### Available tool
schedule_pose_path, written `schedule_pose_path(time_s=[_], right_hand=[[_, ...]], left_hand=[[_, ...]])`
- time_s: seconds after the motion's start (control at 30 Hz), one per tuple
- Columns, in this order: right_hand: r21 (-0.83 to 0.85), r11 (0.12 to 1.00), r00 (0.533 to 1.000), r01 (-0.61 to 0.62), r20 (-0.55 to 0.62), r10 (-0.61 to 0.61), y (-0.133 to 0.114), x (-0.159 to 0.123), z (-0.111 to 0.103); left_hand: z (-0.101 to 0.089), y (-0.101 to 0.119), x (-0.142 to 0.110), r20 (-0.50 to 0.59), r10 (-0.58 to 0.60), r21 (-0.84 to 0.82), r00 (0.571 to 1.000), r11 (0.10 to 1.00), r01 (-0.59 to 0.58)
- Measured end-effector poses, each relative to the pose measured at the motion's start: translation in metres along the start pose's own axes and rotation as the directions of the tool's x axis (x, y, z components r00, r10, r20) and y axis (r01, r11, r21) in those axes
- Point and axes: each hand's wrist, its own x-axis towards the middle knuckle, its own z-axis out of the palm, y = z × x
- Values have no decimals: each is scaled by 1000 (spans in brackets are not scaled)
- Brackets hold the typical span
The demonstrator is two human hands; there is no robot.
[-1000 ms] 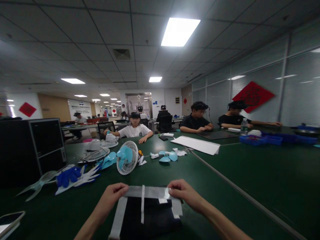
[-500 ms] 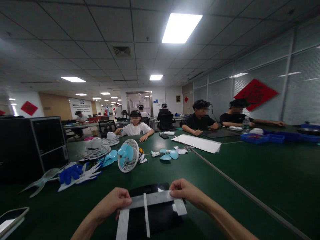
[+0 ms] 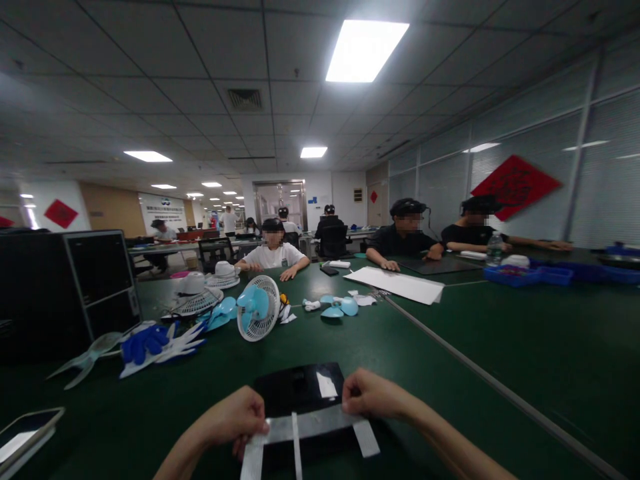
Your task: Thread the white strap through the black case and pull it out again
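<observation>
In the head view, my left hand (image 3: 245,420) pinches the left end of a flat grey strip (image 3: 323,421), held level in front of me. The fingers of my right hand (image 3: 370,393) close on its right end. At both ends the strip bends down toward me, and a narrow white band (image 3: 297,443) crosses its middle. Below and behind it lies a glossy black panel (image 3: 280,387) with a bright reflection near its right side. Whether the strip touches the panel I cannot tell.
On the green table (image 3: 425,413) stand a small fan (image 3: 259,308), blue fan blades (image 3: 340,307), blue-white gloves (image 3: 150,347) and a phone (image 3: 30,430). A black computer case (image 3: 65,293) is at left. Farther off lie a white sheet (image 3: 395,283) and blue trays (image 3: 515,275). Several people sit opposite.
Both hands have come nearer to me with the grey strip, so more of the black panel's far part shows. Across the table, a person in black has shifted a hand.
</observation>
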Motion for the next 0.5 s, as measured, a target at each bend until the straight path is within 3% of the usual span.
schedule_pose_path(time_s=[0.17,0.5], right_hand=[[-107,994,999,34,-27,-37,3,4,2],[-168,983,995,69,-66,-81,13,9,6]], left_hand=[[1,-2,2,-8,4,49,1000,999,-4],[4,-3,5,-60,4,149,998,989,5]])
